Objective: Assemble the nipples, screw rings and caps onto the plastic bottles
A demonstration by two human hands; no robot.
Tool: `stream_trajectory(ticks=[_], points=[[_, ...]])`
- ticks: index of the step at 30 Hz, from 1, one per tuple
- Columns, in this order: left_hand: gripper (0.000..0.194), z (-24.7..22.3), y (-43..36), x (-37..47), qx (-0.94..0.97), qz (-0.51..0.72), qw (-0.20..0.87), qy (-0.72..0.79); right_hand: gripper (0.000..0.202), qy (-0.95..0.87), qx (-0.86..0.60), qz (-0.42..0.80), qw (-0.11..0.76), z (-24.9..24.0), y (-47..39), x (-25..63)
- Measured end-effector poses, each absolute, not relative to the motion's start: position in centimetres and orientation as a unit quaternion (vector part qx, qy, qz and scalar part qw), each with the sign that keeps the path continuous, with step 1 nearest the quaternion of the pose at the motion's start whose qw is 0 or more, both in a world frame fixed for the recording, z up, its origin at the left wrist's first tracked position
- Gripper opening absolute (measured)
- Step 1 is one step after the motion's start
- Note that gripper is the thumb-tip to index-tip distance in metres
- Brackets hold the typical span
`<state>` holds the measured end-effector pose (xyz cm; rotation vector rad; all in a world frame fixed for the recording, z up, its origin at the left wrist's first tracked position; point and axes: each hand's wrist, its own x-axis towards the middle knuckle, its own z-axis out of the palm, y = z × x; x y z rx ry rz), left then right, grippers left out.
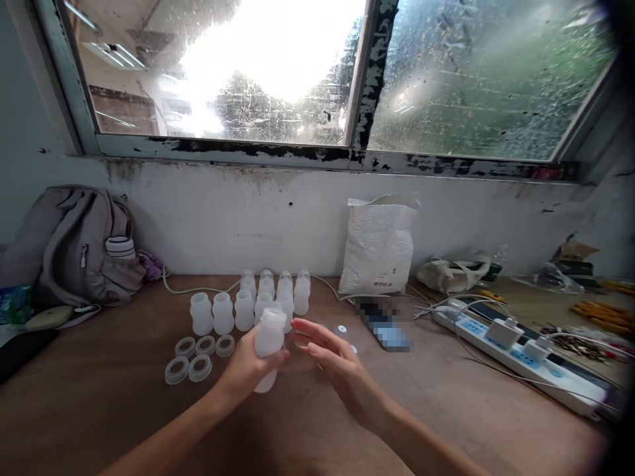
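Bottle (270, 338) in the left hand (247, 365), right hand (343, 370) open next to it

Head view: so the left hand's got its fingers wrapped around the frosted white bottle, tipped slightly, up over the front middle of the brown table (421, 403). Right hand is just beside it, fingers apart and a bit curved, nothing gripped; can't really tell if a fingertip's touching. Behind, more bottles (223, 314) stand in two rows, and the back ones have clear tops. Five loose rings (200, 368) lie left of the left hand, plus a couple of small white discs (342, 328) past the right one. Further right there's a phone (384, 325) and a power strip (520, 354); a white bag (380, 248) is by the wall, and a backpack (89, 248) sits far left.
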<state>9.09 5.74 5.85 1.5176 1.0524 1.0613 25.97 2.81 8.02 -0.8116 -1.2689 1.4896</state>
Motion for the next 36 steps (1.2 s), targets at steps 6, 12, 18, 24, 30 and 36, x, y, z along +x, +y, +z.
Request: stream_trajectory(ticks=[6, 12, 18, 24, 30, 36], points=[[0.024, 6.6, 5.2, 8.9, 0.646, 0.434, 0.472, 0.415, 0.034, -0.486, -0.260, 0.662, 0.507, 7.6, 2.6, 25.6], [0.020, 6.4, 4.7, 8.8, 0.629, 0.372, 0.584, 0.355, 0.045, -0.449, -0.250, 0.689, 0.511, 7.2, 3.2, 25.9], [0.021, 3.5, 2.9, 10.6, 0.650, 0.314, 0.624, 0.299, 0.047, -0.524, -0.261, 0.699, 0.410, 6.5, 2.7, 25.3], [0.029, 3.1, 2.8, 10.7, 0.609, 0.311, 0.633, 0.363, 0.041, -0.544, -0.313, 0.627, 0.462, 5.8, 2.7, 24.7], [0.024, 2.5, 1.4, 11.4, 0.549, 0.245, 0.741, 0.300, 0.035, -0.557, -0.254, 0.678, 0.408, 6.1, 2.1, 24.6], [0.013, -0.2, 2.1, 11.6, 0.745, 0.296, 0.414, 0.431, 0.019, -0.574, -0.323, 0.571, 0.490, 4.8, 1.5, 24.0]])
